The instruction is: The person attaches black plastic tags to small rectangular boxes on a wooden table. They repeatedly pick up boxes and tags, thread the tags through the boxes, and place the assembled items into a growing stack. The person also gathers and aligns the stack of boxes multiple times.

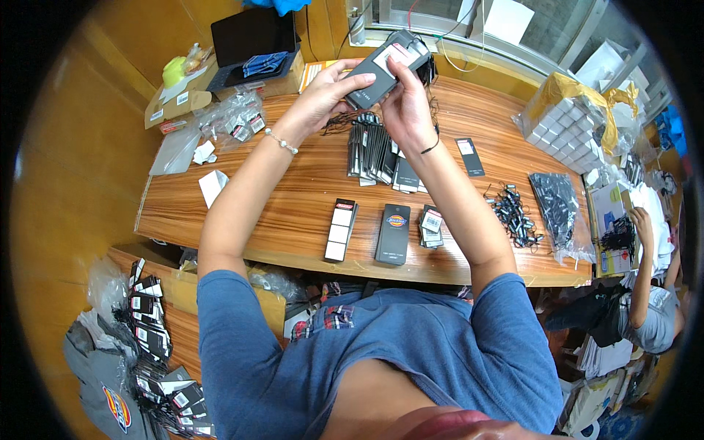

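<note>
Over the far middle of the table, both hands are closed round a dark hang tag [375, 73] with a white sticker; whether it is one tag or a small stack, I cannot tell. My left hand [328, 97] grips its left side, thumb across the front. My right hand [408, 111] holds the right edge, thumb by the sticker. Below lies a spread bundle of dark hang tags [372, 150] with black cords. Nearer me are a stack with white labels [339, 233], a dark stack with an oval emblem [393, 236] and smaller stickered tags [431, 227].
A single tag [469, 157], black cords [515, 218] and a plastic bag [559, 209] lie at right. Small white boxes [565, 128] stand behind them. At far left are a laptop [253, 37] and bagged tags [233, 117]. Another person's arm [645, 257] shows at far right.
</note>
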Action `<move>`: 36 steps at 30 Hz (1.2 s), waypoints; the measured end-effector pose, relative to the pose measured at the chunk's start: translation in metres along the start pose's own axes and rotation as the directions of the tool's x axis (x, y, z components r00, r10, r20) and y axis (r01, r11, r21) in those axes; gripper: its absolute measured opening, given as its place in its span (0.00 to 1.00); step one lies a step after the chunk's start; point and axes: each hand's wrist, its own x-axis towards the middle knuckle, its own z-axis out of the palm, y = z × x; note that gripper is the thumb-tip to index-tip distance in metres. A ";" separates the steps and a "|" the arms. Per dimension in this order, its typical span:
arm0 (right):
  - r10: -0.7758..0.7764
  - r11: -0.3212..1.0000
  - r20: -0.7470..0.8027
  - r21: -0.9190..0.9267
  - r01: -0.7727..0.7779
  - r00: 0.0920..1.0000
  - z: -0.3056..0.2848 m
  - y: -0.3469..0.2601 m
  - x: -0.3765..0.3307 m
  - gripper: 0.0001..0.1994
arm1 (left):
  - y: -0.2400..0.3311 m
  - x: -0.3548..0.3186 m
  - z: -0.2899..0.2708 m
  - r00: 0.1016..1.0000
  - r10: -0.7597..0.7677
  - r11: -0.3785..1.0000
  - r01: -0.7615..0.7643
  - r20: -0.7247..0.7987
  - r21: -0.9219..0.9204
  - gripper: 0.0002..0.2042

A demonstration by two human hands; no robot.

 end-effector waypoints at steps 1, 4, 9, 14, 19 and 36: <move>0.017 1.000 0.026 -0.009 -0.017 1.000 0.000 -0.007 -0.002 0.15 | 0.000 0.002 0.000 1.000 0.010 1.000 -0.010 -0.005 0.011 0.28; 0.064 0.997 0.093 -0.041 -0.061 0.994 0.002 -0.032 -0.006 0.17 | 0.007 0.003 -0.008 1.000 0.015 1.000 -0.014 -0.024 0.028 0.27; 0.306 0.945 0.149 0.074 -0.319 0.940 -0.009 -0.056 -0.008 0.19 | 0.019 0.008 -0.021 0.995 -0.036 0.979 0.015 0.098 0.202 0.25; 0.377 0.895 0.069 0.228 -0.383 0.924 -0.019 -0.042 -0.009 0.18 | 0.012 0.004 -0.016 0.996 0.041 0.938 -0.010 -0.084 0.347 0.28; 0.465 0.746 0.075 0.503 -0.436 0.882 -0.011 -0.041 -0.009 0.28 | -0.033 0.010 0.006 0.837 0.536 0.842 -0.540 -0.110 -0.012 0.40; 0.553 0.640 0.287 0.455 -0.620 0.782 0.013 -0.044 -0.039 0.32 | 0.013 0.021 0.030 0.579 0.815 0.576 -0.812 0.006 0.090 0.47</move>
